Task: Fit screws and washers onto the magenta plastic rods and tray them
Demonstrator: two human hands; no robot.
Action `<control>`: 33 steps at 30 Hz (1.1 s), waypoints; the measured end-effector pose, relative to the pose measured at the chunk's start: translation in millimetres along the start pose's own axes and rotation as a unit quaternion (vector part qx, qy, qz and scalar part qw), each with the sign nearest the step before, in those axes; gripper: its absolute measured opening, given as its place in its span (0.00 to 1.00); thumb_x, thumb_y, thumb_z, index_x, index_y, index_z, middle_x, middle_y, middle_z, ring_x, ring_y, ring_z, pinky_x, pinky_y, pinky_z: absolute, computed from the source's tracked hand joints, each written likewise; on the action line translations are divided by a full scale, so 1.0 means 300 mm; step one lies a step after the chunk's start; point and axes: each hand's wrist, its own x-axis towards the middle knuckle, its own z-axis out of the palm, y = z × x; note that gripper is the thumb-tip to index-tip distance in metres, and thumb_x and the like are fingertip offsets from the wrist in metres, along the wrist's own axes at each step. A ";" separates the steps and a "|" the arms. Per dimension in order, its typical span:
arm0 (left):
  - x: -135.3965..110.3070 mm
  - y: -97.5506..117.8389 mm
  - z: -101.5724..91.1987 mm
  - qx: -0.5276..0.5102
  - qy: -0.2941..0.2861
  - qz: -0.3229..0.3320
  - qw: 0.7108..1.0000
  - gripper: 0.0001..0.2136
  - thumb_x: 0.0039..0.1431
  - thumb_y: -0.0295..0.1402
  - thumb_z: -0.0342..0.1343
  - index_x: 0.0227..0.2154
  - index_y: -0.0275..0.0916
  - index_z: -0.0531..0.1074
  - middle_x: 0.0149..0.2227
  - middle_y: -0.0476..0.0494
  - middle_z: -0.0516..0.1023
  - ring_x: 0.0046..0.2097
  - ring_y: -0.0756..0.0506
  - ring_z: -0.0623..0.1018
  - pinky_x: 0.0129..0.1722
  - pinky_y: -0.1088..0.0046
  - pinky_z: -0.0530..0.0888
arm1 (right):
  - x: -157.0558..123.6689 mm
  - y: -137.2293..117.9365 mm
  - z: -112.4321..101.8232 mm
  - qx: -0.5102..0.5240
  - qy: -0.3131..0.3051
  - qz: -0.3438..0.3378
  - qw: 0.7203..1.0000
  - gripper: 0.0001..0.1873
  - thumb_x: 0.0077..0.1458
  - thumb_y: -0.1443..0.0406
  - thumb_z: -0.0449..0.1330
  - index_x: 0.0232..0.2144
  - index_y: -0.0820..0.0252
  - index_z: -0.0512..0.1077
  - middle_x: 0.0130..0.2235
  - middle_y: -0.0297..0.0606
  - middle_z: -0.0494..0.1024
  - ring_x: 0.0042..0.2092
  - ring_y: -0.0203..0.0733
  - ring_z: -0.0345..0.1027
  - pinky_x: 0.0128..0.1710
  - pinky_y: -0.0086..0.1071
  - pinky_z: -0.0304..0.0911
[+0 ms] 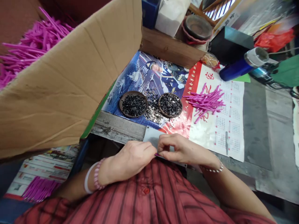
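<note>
My left hand (133, 158) and my right hand (179, 148) meet at the near table edge, both pinched on a small pink plastic piece (157, 154) that barely shows between the fingertips. Beyond them on the calendar poster (224, 124) stand two round brown dishes (133, 104) (170, 105) filled with small dark metal parts, with loose silvery washers (153, 109) scattered between them. A heap of pink plastic sticks (205, 101) lies to the right of the dishes.
A large cardboard box (63, 87) holding many pink sticks (30, 46) looms at the left. A blue flask (243, 63), a black box (229, 43) and a round bowl (197, 28) crowd the far side. More pink sticks (39, 188) lie low at the left.
</note>
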 end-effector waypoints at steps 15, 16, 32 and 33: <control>-0.013 -0.017 0.024 0.012 0.063 0.002 0.998 0.12 0.73 0.30 0.46 0.36 0.38 0.73 0.32 0.45 0.79 0.33 0.46 0.79 0.35 0.71 0.72 | -0.065 0.008 0.096 -0.016 0.135 0.001 0.991 0.06 0.69 0.64 0.57 0.43 0.59 0.74 0.39 0.39 0.79 0.40 0.40 0.73 0.41 0.32 0.68; -0.014 -0.016 0.028 0.012 0.062 0.002 0.998 0.12 0.73 0.29 0.46 0.35 0.38 0.73 0.32 0.45 0.79 0.33 0.46 0.79 0.35 0.71 0.72 | -0.067 0.005 0.103 -0.017 0.144 -0.001 0.989 0.07 0.69 0.65 0.56 0.44 0.59 0.74 0.40 0.39 0.79 0.41 0.40 0.74 0.41 0.32 0.69; 0.001 0.007 0.061 0.054 0.095 0.063 0.992 0.06 0.71 0.26 0.49 0.45 0.35 0.70 0.34 0.45 0.80 0.34 0.45 0.80 0.34 0.70 0.73 | -0.099 0.002 0.092 -0.002 0.144 0.025 0.989 0.11 0.70 0.63 0.55 0.39 0.60 0.76 0.35 0.37 0.82 0.36 0.39 0.75 0.36 0.30 0.67; 0.004 0.010 0.059 0.062 0.094 0.072 0.991 0.06 0.72 0.26 0.48 0.44 0.34 0.70 0.34 0.45 0.79 0.34 0.45 0.80 0.34 0.69 0.73 | -0.100 -0.002 0.090 -0.014 0.137 0.028 0.990 0.10 0.70 0.64 0.55 0.39 0.60 0.76 0.35 0.37 0.82 0.36 0.39 0.75 0.36 0.30 0.66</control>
